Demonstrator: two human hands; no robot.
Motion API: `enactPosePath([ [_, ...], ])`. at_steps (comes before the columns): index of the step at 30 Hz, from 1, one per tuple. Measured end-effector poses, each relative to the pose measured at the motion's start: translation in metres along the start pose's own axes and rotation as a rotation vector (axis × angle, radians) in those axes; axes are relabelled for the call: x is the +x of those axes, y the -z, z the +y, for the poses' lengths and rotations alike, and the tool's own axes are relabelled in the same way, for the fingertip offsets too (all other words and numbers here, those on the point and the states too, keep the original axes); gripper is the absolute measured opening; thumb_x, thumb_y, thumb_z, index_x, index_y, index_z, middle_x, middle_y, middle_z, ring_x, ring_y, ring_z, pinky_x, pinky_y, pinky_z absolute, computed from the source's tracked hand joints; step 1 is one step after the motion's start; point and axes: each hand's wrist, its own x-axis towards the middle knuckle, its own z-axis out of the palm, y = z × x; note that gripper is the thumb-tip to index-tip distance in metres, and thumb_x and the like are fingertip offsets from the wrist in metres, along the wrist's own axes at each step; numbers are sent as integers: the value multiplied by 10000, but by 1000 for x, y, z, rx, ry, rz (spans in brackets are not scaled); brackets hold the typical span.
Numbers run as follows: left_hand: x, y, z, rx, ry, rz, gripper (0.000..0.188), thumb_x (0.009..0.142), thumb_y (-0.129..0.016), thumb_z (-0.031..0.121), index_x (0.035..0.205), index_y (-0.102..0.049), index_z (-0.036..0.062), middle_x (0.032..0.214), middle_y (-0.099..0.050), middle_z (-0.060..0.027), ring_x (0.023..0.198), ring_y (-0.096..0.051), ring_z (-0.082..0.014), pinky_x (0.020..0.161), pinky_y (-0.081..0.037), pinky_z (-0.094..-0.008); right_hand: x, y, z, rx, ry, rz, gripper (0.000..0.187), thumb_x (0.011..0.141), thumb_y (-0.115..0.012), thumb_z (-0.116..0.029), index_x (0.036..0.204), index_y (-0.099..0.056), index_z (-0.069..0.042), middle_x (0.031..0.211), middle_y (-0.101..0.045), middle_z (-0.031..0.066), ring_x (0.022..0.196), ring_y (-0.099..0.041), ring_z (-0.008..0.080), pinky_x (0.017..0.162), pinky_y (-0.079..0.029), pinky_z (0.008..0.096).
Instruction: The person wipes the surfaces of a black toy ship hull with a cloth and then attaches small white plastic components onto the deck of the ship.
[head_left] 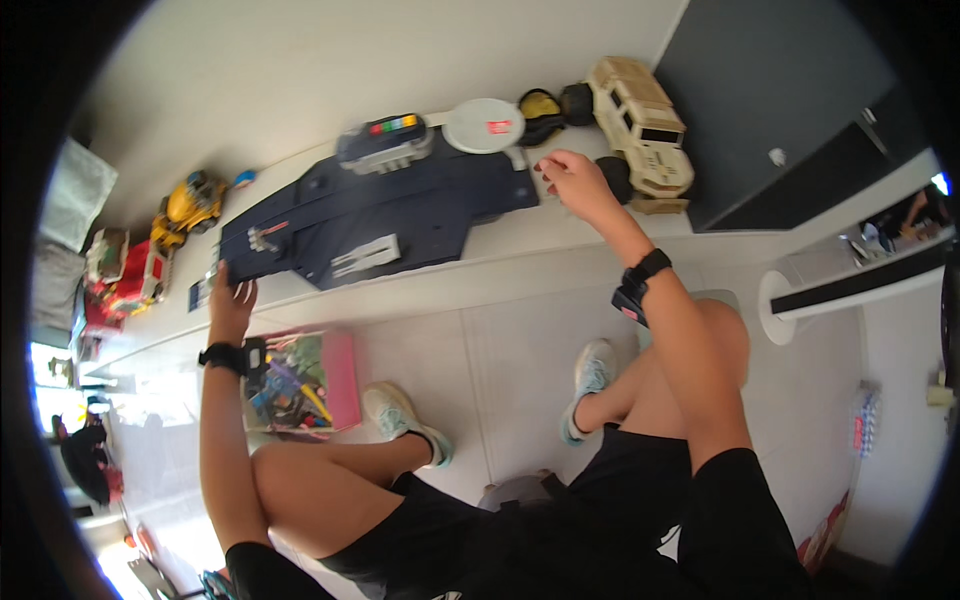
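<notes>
A long dark navy toy aircraft carrier (400, 205) lies flat along a white ledge in front of me. My left hand (231, 305) is at its left end, fingers spread, with the fingertips at the deck's edge; the hand does not wrap round it. Beyond the opposite end, my right hand (580, 185) hovers with loosely bent fingers and nothing visible in them. A grey control tower (384, 148) with coloured buttons stands at the carrier's far side. Beside the tower is a round pale disc (484, 126). Small light-grey pieces (365, 256) sit on the deck.
A beige toy truck (642, 130) stands at the ledge's right end, by a dark cabinet (790, 110). Yellow (190, 205) and red (138, 280) toy vehicles are at the left. On the floor, a pink bin (343, 380) full of small toys stands by my left foot.
</notes>
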Motion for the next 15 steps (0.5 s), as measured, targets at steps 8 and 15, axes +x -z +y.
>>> enactPosePath([
  [8,31,25,-11,328,-165,-257,335,925,-612,71,1231,-530,-37,1029,-560,-55,948,-550,-117,872,-491,-218,-23,35,9,-388,219,112,146,820,-556,-29,928,-655,-40,937,-653,181,852,-629,359,739,-500,440],
  [15,35,28,-18,739,-327,-314,326,926,-624,127,1231,-560,29,965,-556,-48,923,-537,-89,811,-497,-218,-36,25,43,-806,281,-70,285,727,-576,59,979,-656,-47,941,-637,161,839,-639,350,761,-515,450],
])
